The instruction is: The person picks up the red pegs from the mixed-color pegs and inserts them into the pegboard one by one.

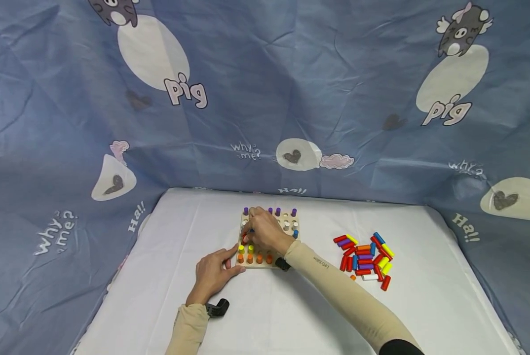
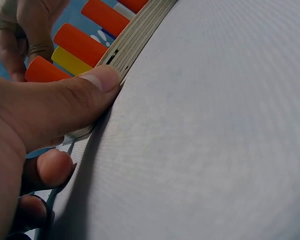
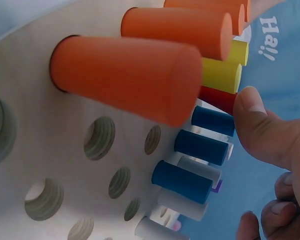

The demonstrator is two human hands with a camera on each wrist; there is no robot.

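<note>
A wooden pegboard stands on the white table with rows of coloured pegs upright in its holes. My left hand grips its near left corner, the thumb against the front edge. Over the board's left side, my right hand pinches a red peg by its upper end, behind the yellow pegs. The red peg's foot is hidden by other pegs. Orange pegs fill part of the nearest row. Blue pegs, white pegs and purple pegs stand farther back.
A loose pile of red, blue, yellow, purple, orange and white pegs lies on the table right of the board. Behind the table hangs a blue printed cloth. Several holes in the board hold no peg.
</note>
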